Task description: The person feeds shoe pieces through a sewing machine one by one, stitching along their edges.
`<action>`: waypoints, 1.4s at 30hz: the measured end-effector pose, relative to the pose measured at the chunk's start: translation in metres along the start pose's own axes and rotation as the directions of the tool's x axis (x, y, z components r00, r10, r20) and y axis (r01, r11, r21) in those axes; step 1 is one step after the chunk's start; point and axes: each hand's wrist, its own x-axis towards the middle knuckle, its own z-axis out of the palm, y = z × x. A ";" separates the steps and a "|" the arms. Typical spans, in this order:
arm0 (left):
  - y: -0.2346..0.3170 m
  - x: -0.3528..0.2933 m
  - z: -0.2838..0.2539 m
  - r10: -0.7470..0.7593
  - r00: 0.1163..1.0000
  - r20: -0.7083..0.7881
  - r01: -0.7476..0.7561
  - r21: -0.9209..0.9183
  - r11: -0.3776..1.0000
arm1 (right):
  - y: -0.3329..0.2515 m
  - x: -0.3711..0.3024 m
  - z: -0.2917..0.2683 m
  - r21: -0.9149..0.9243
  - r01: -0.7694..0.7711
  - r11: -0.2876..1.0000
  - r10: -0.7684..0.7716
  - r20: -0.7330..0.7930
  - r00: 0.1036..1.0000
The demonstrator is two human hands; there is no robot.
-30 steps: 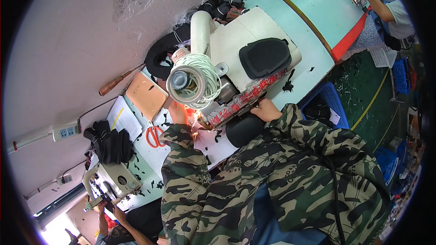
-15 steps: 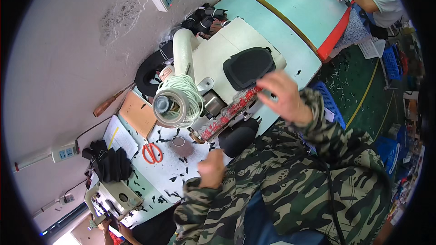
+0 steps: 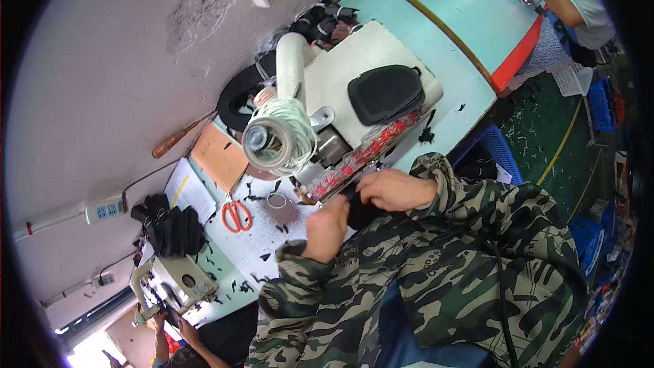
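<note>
Just in front of the sewing machine (image 3: 402, 71), a black fabric piece (image 3: 362, 212) lies between my two hands, partly hidden by them and by my camouflage sleeves. My left hand (image 3: 327, 230) is closed at its left edge, fingers curled and thumb up. From the right, my right hand (image 3: 396, 189) grips the top of the same piece with bent fingers. A small stack of black rounded panels (image 3: 386, 94) rests on the machine's cream body, above its red, lint-covered edge (image 3: 361, 155).
White thread (image 3: 294, 143) hangs around a cone holder beside the machine's arm. Orange-handled scissors (image 3: 236, 217), papers (image 3: 189, 191) and dark scraps lie on the left of the table. A blue basket (image 3: 501, 150) stands at right. Other people work at far right and lower left.
My right hand has come down and left from the stacked panels to the black fabric piece. My left hand has moved slightly up toward it. The whole view has shifted a little.
</note>
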 end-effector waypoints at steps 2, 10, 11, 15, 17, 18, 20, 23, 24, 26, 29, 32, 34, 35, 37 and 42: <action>-0.015 0.019 -0.028 -0.103 0.994 -0.040 0.094 -0.191 0.977 | -0.013 0.014 -0.009 0.037 -0.063 0.997 0.069 -0.175 0.982; -0.045 0.066 -0.036 -0.185 0.978 -0.097 0.171 -0.131 0.976 | -0.021 0.070 -0.025 -0.085 -0.192 0.978 0.157 -0.312 0.937; -0.046 0.064 -0.033 -0.164 0.979 -0.119 0.150 -0.118 0.982 | -0.024 0.074 -0.037 -0.204 -0.217 0.955 0.161 -0.259 0.952; -0.016 0.063 -0.056 -0.447 0.837 0.317 0.548 -0.461 0.699 | -0.028 0.050 -0.086 -0.110 -0.191 0.976 0.182 -0.079 0.980; -0.020 0.040 -0.057 -0.382 0.886 0.262 0.461 -0.583 0.669 | -0.030 0.045 -0.073 0.090 -0.138 0.986 0.152 -0.177 0.972; -0.009 0.035 -0.063 -0.399 0.824 0.401 0.564 -0.643 0.518 | -0.033 0.040 -0.063 0.276 -0.065 0.959 0.145 -0.282 0.948; -0.011 0.028 -0.065 -0.380 0.740 0.555 0.670 -0.663 0.334 | -0.027 0.038 -0.035 0.285 -0.151 0.946 0.222 -0.234 0.946; -0.032 0.035 -0.059 -0.461 0.772 0.438 0.631 -0.615 0.473 | -0.027 0.042 -0.014 0.301 -0.200 0.932 0.262 -0.180 0.948; -0.037 0.041 -0.058 -0.459 0.781 0.423 0.622 -0.587 0.518 | -0.029 0.045 -0.013 0.308 -0.225 0.924 0.295 -0.201 0.934; -0.032 0.058 -0.060 -0.480 0.775 0.411 0.630 -0.566 0.532 | -0.030 0.049 -0.010 0.396 -0.256 0.882 0.360 -0.215 0.908; -0.027 0.070 -0.050 -0.452 0.809 0.375 0.584 -0.596 0.551 | -0.025 0.037 -0.016 0.421 -0.301 0.856 0.417 -0.219 0.882; -0.025 0.065 -0.043 -0.405 0.827 0.390 0.563 -0.561 0.607 | -0.027 0.032 -0.012 0.401 -0.244 0.883 0.360 -0.243 0.901; -0.028 0.055 -0.043 -0.283 0.897 0.341 0.411 -0.403 0.818 | -0.035 0.032 -0.013 0.399 -0.197 0.896 0.283 -0.169 0.944; -0.031 0.057 -0.050 -0.279 0.896 0.346 0.411 -0.404 0.817 | -0.037 0.031 -0.015 0.399 -0.202 0.894 0.289 -0.170 0.942; -0.037 0.059 -0.070 -0.401 0.713 0.575 0.658 -0.354 0.664 | -0.040 0.030 -0.016 0.552 -0.324 0.768 0.447 -0.100 0.889; -0.062 0.066 -0.053 -0.152 0.972 0.179 0.222 -0.483 0.847 | -0.045 0.037 -0.005 0.577 -0.315 0.753 0.411 -0.038 0.911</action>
